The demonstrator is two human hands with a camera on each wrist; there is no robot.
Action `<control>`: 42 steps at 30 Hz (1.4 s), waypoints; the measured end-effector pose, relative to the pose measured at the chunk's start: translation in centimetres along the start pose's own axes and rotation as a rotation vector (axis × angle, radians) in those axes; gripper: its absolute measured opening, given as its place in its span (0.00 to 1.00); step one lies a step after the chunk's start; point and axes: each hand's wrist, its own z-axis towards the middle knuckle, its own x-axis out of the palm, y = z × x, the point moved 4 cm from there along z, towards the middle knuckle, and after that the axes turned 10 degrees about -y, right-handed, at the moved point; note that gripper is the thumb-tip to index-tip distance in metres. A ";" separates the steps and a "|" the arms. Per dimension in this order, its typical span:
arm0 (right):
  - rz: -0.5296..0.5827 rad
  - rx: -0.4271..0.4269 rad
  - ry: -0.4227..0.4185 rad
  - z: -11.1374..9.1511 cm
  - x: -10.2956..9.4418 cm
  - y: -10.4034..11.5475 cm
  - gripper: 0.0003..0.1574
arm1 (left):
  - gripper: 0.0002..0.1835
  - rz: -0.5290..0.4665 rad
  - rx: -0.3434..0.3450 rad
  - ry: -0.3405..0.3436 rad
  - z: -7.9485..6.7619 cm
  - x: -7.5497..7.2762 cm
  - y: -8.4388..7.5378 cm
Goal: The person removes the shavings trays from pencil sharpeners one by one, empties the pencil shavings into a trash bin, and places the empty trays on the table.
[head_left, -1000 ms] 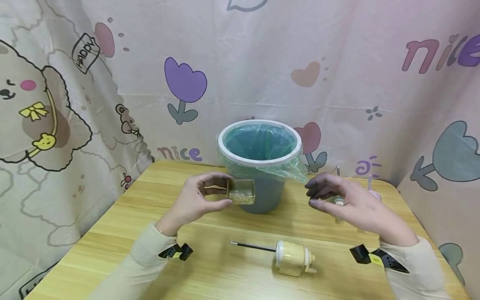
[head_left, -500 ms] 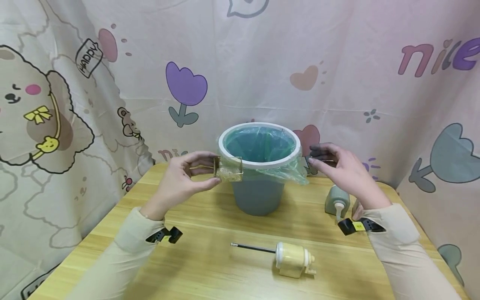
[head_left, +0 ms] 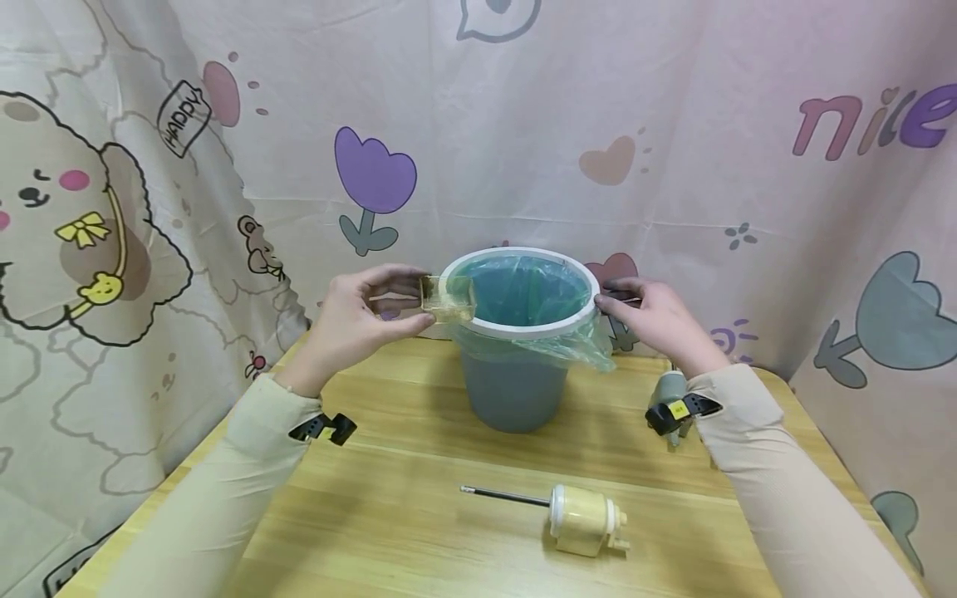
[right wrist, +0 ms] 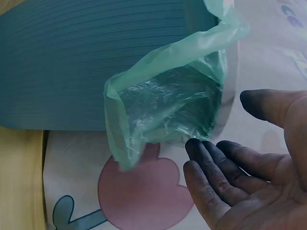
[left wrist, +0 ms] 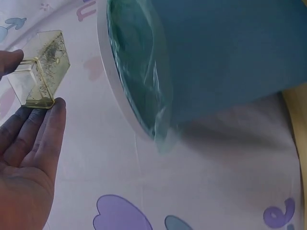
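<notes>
My left hand [head_left: 368,320] pinches a small clear yellowish plastic box [left wrist: 45,69] between thumb and fingers. Dark specks cling to the box's walls in the left wrist view. It is held up at the left side of the rim of a blue-grey trash bin [head_left: 516,386]. A thin green bag [right wrist: 158,96] lines the bin and folds over its white rim. At the rim's right side is my right hand [head_left: 658,320], thumb and fingers apart, fingertips smudged dark; whether they touch the rim is unclear. Nothing is held in it.
A cream crank pencil sharpener [head_left: 583,519] lies on the wooden table [head_left: 374,531] in front of the bin, a black pencil [head_left: 504,496] sticking out of it. Behind my right wrist stands a grey bottle-like thing [head_left: 668,389], partly hidden. A printed curtain [head_left: 508,124] hangs behind and at both sides.
My left hand has risen and moved slightly left with the plastic box, up to rim height. My right hand has moved up and left to the bin's rim. The sharpener stays put.
</notes>
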 end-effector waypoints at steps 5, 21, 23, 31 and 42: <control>0.017 0.035 0.017 0.4 0.5 -0.2 0.43 | 0.28 0.053 -0.018 0.003 1.6 -0.7 0.0; 0.044 0.039 0.021 0.3 0.7 -0.1 0.43 | 0.27 0.275 0.084 0.023 5.9 -1.4 -0.3; 0.049 0.037 0.023 0.3 0.8 -0.2 0.44 | 0.27 0.293 0.087 0.040 6.3 -1.0 -0.2; 0.069 0.032 0.017 0.3 1.0 -0.2 0.44 | 0.28 0.355 0.126 0.110 7.7 0.8 -0.3; 0.081 0.025 0.000 0.5 1.3 -0.1 0.43 | 0.28 0.482 0.242 0.177 8.7 2.7 -0.5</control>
